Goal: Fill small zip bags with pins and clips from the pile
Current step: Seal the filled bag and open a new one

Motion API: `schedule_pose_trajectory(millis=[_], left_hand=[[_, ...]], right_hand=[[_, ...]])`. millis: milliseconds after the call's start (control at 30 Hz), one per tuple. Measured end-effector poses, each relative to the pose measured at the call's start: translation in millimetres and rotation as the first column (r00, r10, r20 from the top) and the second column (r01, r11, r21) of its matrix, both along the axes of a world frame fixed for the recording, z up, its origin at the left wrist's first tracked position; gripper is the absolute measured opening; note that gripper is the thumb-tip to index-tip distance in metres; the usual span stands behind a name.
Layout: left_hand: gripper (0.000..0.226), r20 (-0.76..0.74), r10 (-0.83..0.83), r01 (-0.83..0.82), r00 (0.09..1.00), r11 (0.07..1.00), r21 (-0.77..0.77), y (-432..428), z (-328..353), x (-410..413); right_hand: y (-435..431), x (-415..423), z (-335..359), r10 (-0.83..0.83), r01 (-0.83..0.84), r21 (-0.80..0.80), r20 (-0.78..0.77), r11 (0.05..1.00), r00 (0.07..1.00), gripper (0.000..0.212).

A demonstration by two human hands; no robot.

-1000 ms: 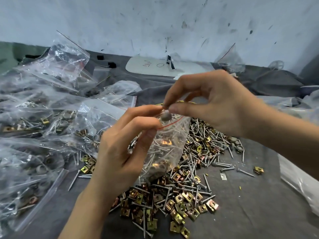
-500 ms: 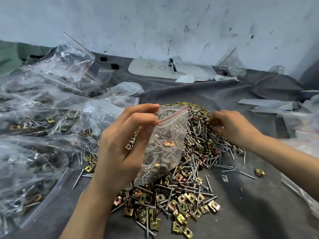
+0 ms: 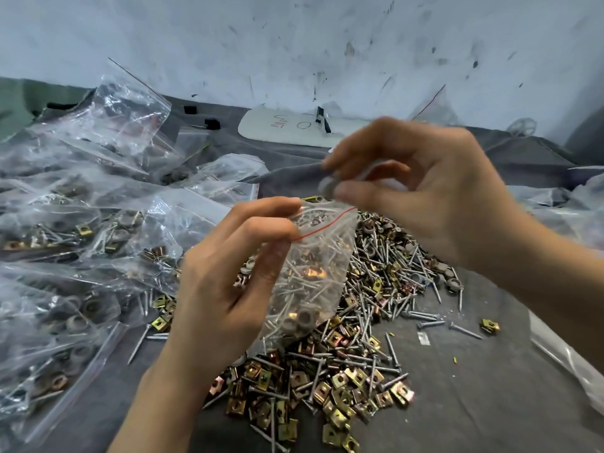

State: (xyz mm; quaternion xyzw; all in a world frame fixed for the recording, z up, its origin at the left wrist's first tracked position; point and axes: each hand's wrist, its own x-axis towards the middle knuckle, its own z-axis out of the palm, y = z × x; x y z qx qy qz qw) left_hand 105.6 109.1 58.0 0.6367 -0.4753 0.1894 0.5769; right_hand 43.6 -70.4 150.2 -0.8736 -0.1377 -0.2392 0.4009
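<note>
Mid-fill: our left hand [image 3: 225,289] pinches the zip bag [image 3: 313,279] by its rim, our right hand [image 3: 434,197] pinches a grey piece [image 3: 327,190] above the mouth — next we release it inside.

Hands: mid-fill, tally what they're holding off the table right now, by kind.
zip bag, open, part-filled, held by the left hand: 1
grey round piece, pinched by the right hand above the bag's mouth: 1 (blur may hide more)
Total: 2
</note>
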Motion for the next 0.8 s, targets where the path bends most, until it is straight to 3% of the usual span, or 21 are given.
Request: schedule_pose_trajectory(millis=[100,267,367,433,567,800], left_hand=[[0.012,0.034,0.015,-0.016,0.999,1.000,0.009,1,2,0],[0.010,0.027,0.063,-0.064,0.998,0.998,0.026,4,3,-1],[0.009,-0.002,0.107,-0.107,0.994,0.994,0.028,6,6,-2],[0.011,-0.029,0.159,-0.158,0.987,0.987,0.028,6,8,-3],[0.028,-0.252,0.147,-0.166,0.956,0.985,-0.054,9,9,-5],[0.051,-0.276,0.103,-0.124,0.956,0.991,-0.060,15,16,-10]], right_hand=[[18,-1,-2,-0.026,0.019,-0.162,-0.044,0.987,0.999,0.011],[12,-3,-11,-0.075,0.052,-0.148,-0.156,0.988,0.985,0.031],[3,-5,-16,-0.053,0.042,-0.071,-0.165,0.997,0.985,0.006],[-1,-8,-18,-0.049,0.044,-0.034,-0.138,0.998,0.989,0.013],[-4,-13,-18,-0.045,0.062,0.112,-0.148,0.992,0.988,0.029],[-2,-15,-13,-0.021,0.061,0.144,-0.267,0.988,0.963,0.015]])
